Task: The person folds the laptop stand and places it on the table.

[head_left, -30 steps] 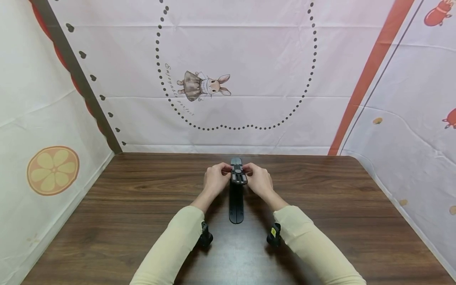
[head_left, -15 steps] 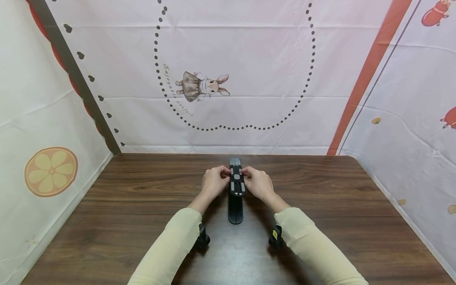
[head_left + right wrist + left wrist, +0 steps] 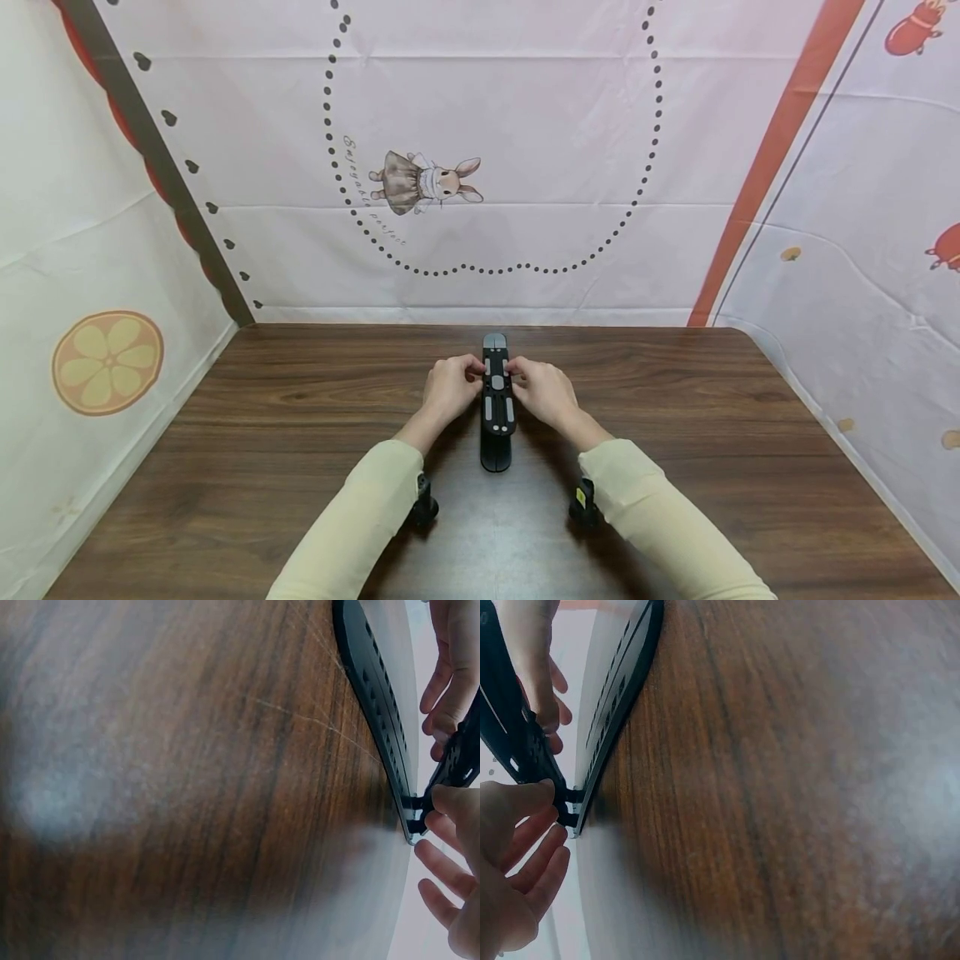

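A black folding stand stands on the table in front of me, in the head view. Its long narrow base lies flat, and its upper plate with grey pads is raised over it. Both wrist views show the plate slanting up from a hinge at one end of the base. My left hand pinches the plate's left edge near that hinge. On the opposite edge my right hand pinches likewise, thumb against the side. Parts of the plate are cut off in the wrist views.
The brown wooden table reaches back to a printed white cloth, with more cloth along both sides. Black wrist cameras sit below each cuff, the left one and the right one near the tabletop.
The plate's near end has swung toward me, so more of its padded face shows. Both hands have shifted slightly toward me with it, while the base has stayed in place.
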Available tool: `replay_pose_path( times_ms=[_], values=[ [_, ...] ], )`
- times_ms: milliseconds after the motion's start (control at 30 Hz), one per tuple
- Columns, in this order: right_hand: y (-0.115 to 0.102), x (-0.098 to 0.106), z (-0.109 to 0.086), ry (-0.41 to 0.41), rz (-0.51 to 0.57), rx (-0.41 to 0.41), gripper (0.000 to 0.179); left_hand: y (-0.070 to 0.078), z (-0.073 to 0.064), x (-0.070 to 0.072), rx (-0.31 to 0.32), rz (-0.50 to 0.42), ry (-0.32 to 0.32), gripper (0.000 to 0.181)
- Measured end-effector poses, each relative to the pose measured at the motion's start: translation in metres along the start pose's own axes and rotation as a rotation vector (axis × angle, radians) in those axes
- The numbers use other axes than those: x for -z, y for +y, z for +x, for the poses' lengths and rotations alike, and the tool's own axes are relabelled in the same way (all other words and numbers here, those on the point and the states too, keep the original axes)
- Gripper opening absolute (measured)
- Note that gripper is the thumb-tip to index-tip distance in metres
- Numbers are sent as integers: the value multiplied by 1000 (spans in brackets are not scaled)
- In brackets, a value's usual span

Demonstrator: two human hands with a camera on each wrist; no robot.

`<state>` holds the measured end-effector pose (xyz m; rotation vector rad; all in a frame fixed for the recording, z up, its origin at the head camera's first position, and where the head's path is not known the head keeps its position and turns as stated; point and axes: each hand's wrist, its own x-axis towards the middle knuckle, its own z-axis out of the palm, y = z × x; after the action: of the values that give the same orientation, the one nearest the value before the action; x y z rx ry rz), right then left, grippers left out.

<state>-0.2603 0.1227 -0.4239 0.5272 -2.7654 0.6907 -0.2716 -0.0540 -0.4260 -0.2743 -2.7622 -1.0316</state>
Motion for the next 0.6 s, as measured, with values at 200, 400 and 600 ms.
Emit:
replay_pose_path(
  times_ms=[200,400,600],
  values=[
    [1,-1,-1,19,-71,80,25,-1,-1,0,-12,23,-17,17],
    [3,-4,-3,51,-138,154,25,-2,-1,-1,-24,63,-53,17],
    [5,-6,-4,74,-156,191,26,-3,-2,0,-45,90,-70,15]
  ],
)
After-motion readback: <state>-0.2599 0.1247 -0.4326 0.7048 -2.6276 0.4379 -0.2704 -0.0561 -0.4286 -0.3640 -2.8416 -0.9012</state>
